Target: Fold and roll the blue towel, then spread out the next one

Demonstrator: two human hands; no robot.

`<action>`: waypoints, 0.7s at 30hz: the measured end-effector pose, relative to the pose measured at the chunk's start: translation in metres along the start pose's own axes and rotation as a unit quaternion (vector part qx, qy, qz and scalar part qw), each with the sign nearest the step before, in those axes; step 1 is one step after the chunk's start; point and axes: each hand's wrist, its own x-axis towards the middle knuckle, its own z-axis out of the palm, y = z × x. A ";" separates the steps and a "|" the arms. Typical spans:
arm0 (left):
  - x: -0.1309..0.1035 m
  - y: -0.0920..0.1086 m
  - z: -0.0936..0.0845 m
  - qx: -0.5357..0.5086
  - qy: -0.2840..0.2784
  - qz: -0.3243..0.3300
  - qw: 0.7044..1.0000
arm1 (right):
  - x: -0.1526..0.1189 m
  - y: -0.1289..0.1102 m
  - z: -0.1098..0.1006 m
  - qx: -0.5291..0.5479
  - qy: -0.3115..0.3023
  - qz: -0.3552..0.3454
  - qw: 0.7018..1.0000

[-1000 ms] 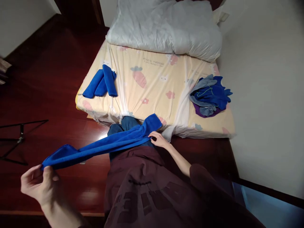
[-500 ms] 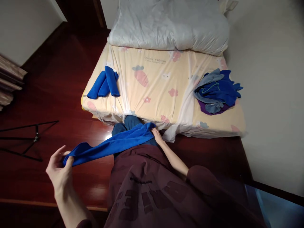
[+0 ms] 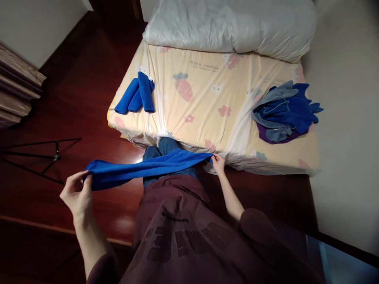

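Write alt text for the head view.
Both hands stretch a long blue cloth across the lap, left hand and right hand pinching its ends. Ahead, a yellow-sheeted mattress holds three rolled blue cloths and a crumpled cloth pile.

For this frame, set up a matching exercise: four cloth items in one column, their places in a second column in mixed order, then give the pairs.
Items:
1. stretched blue towel
2. rolled blue towels
3. heap of blue and grey cloths
4. white pillow

Places:
A. far end of the bed
B. right side of the bed, by the wall
C. held between the left hand and right hand
D. left near corner of the bed

Pairs: 1-C, 2-D, 3-B, 4-A
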 end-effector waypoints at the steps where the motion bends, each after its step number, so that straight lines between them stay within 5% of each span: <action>1: 0.004 0.001 0.004 -0.014 0.006 0.004 1.000 | 0.006 -0.009 -0.009 -0.003 0.021 -0.006 1.000; 7: 0.044 0.024 0.029 -0.039 -0.002 0.046 0.998 | 0.060 -0.086 -0.063 -0.048 0.136 -0.076 0.987; 13: 0.109 0.061 0.062 -0.122 -0.017 0.139 0.983 | 0.105 -0.166 -0.131 -0.140 0.162 -0.163 0.963; 21: 0.142 0.093 0.111 -0.060 -0.123 0.206 0.969 | 0.100 -0.199 -0.207 -0.211 0.084 -0.217 0.950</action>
